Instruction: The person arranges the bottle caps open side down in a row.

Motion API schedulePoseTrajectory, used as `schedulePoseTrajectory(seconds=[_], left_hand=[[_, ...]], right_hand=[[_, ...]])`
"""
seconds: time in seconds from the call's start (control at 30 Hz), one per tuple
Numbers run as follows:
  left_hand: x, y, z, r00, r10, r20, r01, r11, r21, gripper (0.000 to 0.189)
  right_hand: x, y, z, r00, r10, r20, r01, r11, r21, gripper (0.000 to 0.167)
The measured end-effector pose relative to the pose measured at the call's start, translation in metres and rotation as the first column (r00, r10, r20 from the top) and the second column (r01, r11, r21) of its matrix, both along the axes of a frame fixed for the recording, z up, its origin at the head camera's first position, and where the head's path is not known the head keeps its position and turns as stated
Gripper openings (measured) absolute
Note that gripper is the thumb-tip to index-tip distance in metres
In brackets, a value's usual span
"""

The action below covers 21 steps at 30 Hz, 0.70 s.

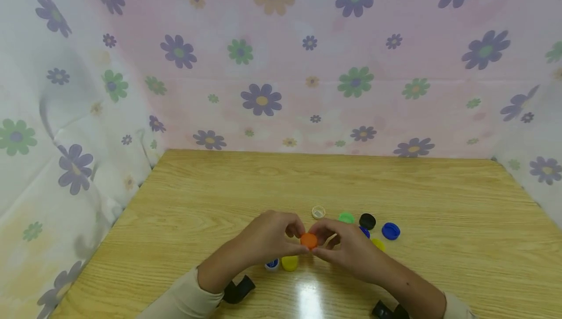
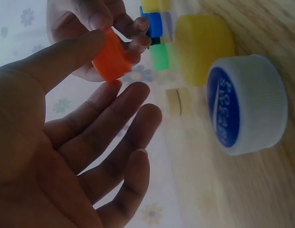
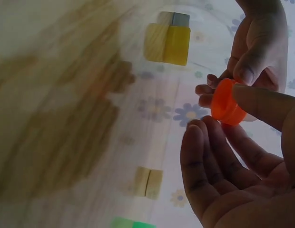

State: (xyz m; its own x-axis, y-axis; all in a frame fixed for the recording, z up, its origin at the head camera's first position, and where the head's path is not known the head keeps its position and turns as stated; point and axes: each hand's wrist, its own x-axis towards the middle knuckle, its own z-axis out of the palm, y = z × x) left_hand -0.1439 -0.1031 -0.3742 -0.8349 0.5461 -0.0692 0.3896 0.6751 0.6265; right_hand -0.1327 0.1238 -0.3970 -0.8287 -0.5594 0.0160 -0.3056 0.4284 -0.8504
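An orange bottle cap [image 1: 309, 241] is held up between both hands over the table. My left hand [image 1: 272, 236] pinches its left side between thumb and fingertips, and my right hand [image 1: 349, 248] pinches the opposite side. In the right wrist view the cap's hollow inside [image 3: 222, 102] shows, its rim tilted. Below my left hand, a white cap with a blue printed top [image 2: 252, 104] lies beside a yellow cap [image 1: 290, 263]. Behind my right hand, a second yellow cap [image 1: 378, 244] and a blue cap [image 1: 364, 231] are partly hidden.
Farther back on the wooden table [image 1: 210, 182] lie a cream cap [image 1: 318, 212], a green cap [image 1: 346, 217], a black cap [image 1: 367, 221] and another blue cap [image 1: 391, 231]. A flowered cloth [image 1: 290, 65] stands behind the table and along its sides.
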Motion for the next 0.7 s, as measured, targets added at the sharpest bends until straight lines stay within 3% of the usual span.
schedulePoseTrajectory(seconds=[0.17,0.7], left_hand=[[0.0,0.003,-0.006,1.0,-0.003,-0.006,0.002,0.998,-0.055,0.022],[0.006,0.007,-0.009,0.996,-0.073,-0.06,0.061,0.983,-0.173,0.024]], right_hand=[[-0.003,0.0,-0.006,0.998,0.034,0.054,-0.036,0.999,0.023,0.027],[0.001,-0.003,-0.012,0.994,0.087,0.065,-0.09,0.995,0.043,0.022]])
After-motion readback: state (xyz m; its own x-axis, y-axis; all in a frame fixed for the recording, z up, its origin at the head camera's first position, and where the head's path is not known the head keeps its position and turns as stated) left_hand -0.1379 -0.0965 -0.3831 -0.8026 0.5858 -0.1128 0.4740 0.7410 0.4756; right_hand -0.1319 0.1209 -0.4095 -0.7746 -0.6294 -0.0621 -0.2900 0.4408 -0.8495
